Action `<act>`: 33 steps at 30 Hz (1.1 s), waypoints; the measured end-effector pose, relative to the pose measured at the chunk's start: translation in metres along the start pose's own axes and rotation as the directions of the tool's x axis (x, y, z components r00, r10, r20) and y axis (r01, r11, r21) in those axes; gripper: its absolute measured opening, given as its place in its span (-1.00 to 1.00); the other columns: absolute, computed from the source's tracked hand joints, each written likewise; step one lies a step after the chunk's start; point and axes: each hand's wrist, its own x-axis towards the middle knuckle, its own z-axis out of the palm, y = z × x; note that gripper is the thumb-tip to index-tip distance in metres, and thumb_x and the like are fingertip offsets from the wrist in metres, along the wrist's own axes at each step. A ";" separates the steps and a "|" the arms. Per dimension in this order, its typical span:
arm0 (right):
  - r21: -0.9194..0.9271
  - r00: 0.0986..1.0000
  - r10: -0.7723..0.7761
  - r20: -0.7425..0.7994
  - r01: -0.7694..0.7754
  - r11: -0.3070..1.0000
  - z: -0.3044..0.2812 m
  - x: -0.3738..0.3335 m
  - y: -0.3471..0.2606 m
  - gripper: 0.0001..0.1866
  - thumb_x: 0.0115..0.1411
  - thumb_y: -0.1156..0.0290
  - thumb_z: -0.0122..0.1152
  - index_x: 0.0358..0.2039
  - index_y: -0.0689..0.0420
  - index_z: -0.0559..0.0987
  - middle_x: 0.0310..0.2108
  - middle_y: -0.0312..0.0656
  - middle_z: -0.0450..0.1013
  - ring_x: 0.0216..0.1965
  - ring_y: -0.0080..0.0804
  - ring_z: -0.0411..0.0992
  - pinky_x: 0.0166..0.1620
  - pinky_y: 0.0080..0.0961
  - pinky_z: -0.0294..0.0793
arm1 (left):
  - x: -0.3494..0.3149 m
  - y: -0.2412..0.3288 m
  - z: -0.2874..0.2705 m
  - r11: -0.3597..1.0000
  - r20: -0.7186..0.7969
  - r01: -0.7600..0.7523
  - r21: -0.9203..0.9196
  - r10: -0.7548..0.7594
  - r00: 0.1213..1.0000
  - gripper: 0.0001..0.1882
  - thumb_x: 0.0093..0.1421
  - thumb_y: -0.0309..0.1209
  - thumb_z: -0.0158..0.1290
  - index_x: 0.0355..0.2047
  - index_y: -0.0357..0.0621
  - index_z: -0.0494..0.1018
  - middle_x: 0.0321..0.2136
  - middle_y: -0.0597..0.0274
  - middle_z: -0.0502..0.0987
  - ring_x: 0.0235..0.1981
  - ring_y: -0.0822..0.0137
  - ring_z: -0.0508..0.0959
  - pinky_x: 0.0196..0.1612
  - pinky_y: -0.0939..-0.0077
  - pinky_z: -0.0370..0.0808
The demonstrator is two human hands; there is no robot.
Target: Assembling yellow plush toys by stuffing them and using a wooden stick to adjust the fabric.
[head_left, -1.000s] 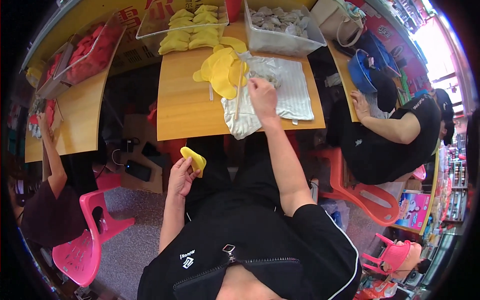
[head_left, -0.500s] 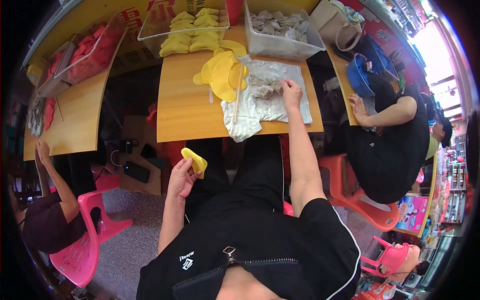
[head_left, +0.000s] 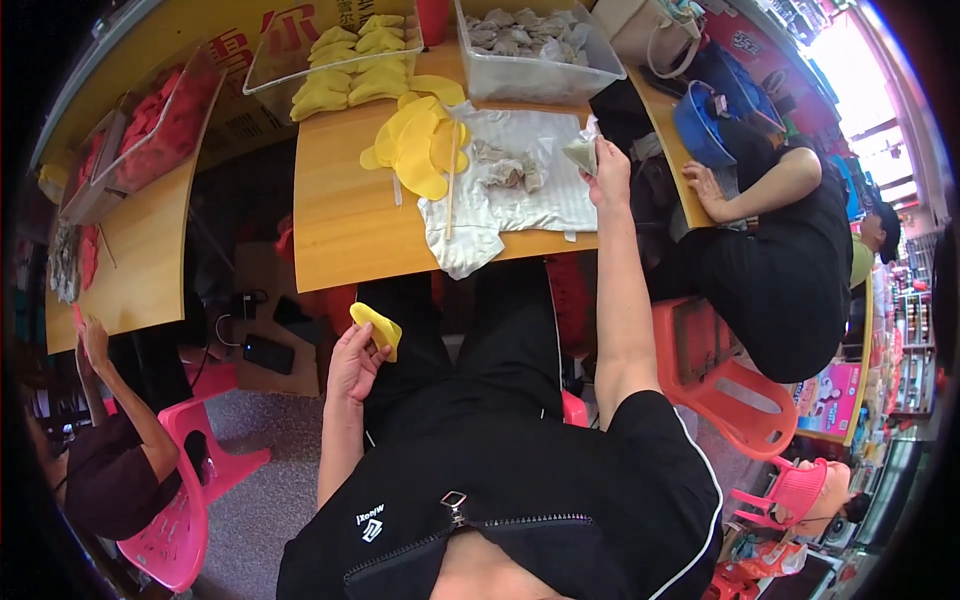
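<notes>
One clear tub of yellow pieces, one bin of grey pieces

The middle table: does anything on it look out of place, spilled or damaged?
Nothing looks spilled or damaged. The white cloth lies rumpled and askew, one corner poking over the near edge of the table, and the yellow pieces sit in a loose, uneven heap.

Large red characters stood on the yellow wall, with smaller dark characters beside and below them. The black top bore a small white word and a white emblem on its chest, upside down in the view. Pale characters marked the red panel at upper right; print on the pink-purple box was too small to read.
</notes>
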 end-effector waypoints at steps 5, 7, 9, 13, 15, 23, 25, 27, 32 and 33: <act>-0.943 0.975 -0.214 0.058 0.124 0.308 -0.030 -0.004 0.013 -0.68 0.20 0.15 0.08 -0.28 0.18 0.55 -0.39 -0.08 0.52 -0.36 -0.13 0.50 -0.27 -0.26 0.47 | 0.003 -0.004 -0.001 0.999 0.006 0.033 0.024 -0.033 0.999 -0.79 0.27 -0.34 0.00 -0.14 -0.14 0.41 -0.27 0.28 0.54 -0.28 0.43 0.55 -0.25 0.53 0.56; -0.925 0.945 -0.320 0.063 0.176 0.338 -0.015 -0.028 0.003 -0.69 0.17 0.18 0.07 -0.23 0.12 0.56 -0.27 -0.01 0.50 -0.22 0.03 0.46 -0.12 -0.16 0.42 | -0.002 -0.005 -0.005 0.999 -0.022 0.028 0.019 -0.028 0.999 -0.79 0.27 -0.34 0.00 -0.13 -0.14 0.41 -0.26 0.28 0.54 -0.28 0.43 0.55 -0.25 0.54 0.56; -0.916 0.940 -0.332 0.081 0.201 0.347 -0.009 -0.046 -0.008 -0.74 0.15 0.24 0.08 -0.23 0.10 0.56 -0.24 -0.04 0.49 -0.18 0.00 0.44 -0.10 -0.19 0.41 | -0.004 -0.006 -0.007 0.999 -0.031 0.034 0.025 -0.034 0.999 -0.79 0.27 -0.33 0.00 -0.13 -0.14 0.41 -0.26 0.28 0.54 -0.27 0.43 0.55 -0.25 0.54 0.56; -0.790 0.787 -0.352 0.507 0.588 0.175 -0.018 -0.053 0.001 -0.73 0.02 0.47 0.11 -0.21 0.07 0.56 -0.21 -0.10 0.48 -0.12 -0.05 0.40 -0.05 -0.27 0.40 | -0.004 -0.006 -0.008 0.999 -0.007 0.033 0.031 -0.033 0.999 -0.79 0.27 -0.33 -0.01 -0.13 -0.14 0.41 -0.25 0.27 0.54 -0.27 0.42 0.55 -0.24 0.55 0.56; -0.775 0.787 -0.353 0.506 0.594 0.214 -0.029 -0.051 0.014 -0.70 -0.01 0.51 0.10 -0.21 0.08 0.56 -0.21 -0.12 0.47 -0.11 -0.07 0.39 -0.03 -0.29 0.39 | -0.004 -0.007 -0.007 0.999 0.002 0.036 0.033 -0.037 0.999 -0.79 0.27 -0.33 -0.01 -0.13 -0.13 0.41 -0.25 0.27 0.54 -0.27 0.42 0.55 -0.25 0.55 0.56; -0.815 0.886 -0.386 0.259 0.414 0.405 -0.033 -0.047 0.015 -0.69 0.05 0.53 0.07 -0.14 0.12 0.55 -0.26 -0.12 0.48 -0.23 -0.17 0.45 -0.12 -0.36 0.44 | -0.009 -0.011 -0.009 0.999 -0.012 0.047 0.023 -0.047 0.999 -0.80 0.27 -0.34 0.00 -0.14 -0.14 0.41 -0.27 0.27 0.54 -0.28 0.43 0.56 -0.27 0.56 0.57; -0.523 0.957 -0.288 0.020 0.256 0.813 -0.036 -0.044 0.010 -0.75 0.15 0.49 0.06 -0.15 0.22 0.54 -0.27 -0.16 0.51 -0.26 -0.35 0.48 -0.20 -0.43 0.45 | -0.008 -0.011 -0.008 0.999 -0.012 0.045 0.023 -0.045 0.999 -0.80 0.27 -0.34 0.00 -0.15 -0.14 0.41 -0.27 0.28 0.54 -0.29 0.43 0.56 -0.27 0.56 0.57; -0.238 0.980 -0.197 -0.003 0.191 0.952 -0.040 -0.035 0.004 -0.78 0.21 0.45 0.02 -0.21 0.27 0.54 -0.25 -0.20 0.51 -0.25 -0.46 0.48 -0.19 -0.49 0.48 | -0.007 -0.011 -0.009 0.998 -0.009 0.054 0.032 -0.054 0.999 -0.80 0.27 -0.34 0.00 -0.15 -0.14 0.42 -0.28 0.28 0.54 -0.29 0.43 0.56 -0.27 0.56 0.57; 0.512 0.982 0.076 0.170 -0.155 0.845 -0.045 -0.032 -0.006 -0.77 0.25 0.47 -0.05 -0.15 0.27 0.50 -0.19 -0.11 0.49 -0.26 -0.37 0.50 -0.12 -0.42 0.56 | -0.005 -0.010 -0.008 0.997 -0.001 0.059 0.045 -0.059 0.998 -0.80 0.27 -0.34 0.00 -0.15 -0.16 0.42 -0.28 0.26 0.54 -0.30 0.42 0.56 -0.28 0.57 0.57; 0.533 0.974 0.121 0.192 -0.207 0.821 -0.039 -0.038 -0.013 -0.77 0.25 0.48 -0.05 -0.14 0.28 0.49 -0.18 -0.10 0.48 -0.25 -0.36 0.50 -0.12 -0.42 0.56 | -0.006 -0.010 -0.008 0.998 -0.009 0.052 0.037 -0.052 0.999 -0.80 0.27 -0.34 0.00 -0.15 -0.16 0.42 -0.28 0.26 0.54 -0.30 0.42 0.56 -0.28 0.57 0.57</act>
